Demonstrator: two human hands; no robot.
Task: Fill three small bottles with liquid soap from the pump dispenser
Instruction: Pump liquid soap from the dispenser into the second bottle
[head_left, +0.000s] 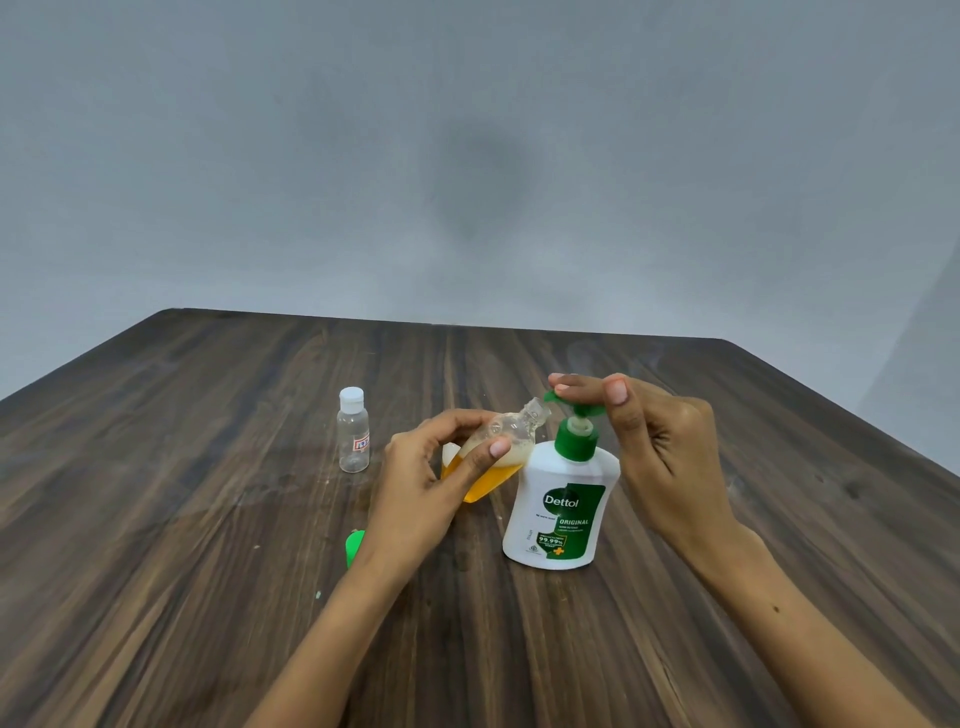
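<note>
Orange soap half-filling the tilted small bottle (493, 457) under the pump spout (551, 397).

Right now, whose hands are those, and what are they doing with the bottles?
There is no machine here. A person wears a camera on their head, so you see their own two hands from above. The left hand holds a small bottle, tilted, partly full of orange soap, with its mouth under the spout. The right hand rests its fingertips on top of the green pump of the soap dispenser. On the wooden table stands an empty bottle with its white cap on. A green cap lies near the left wrist.
</note>
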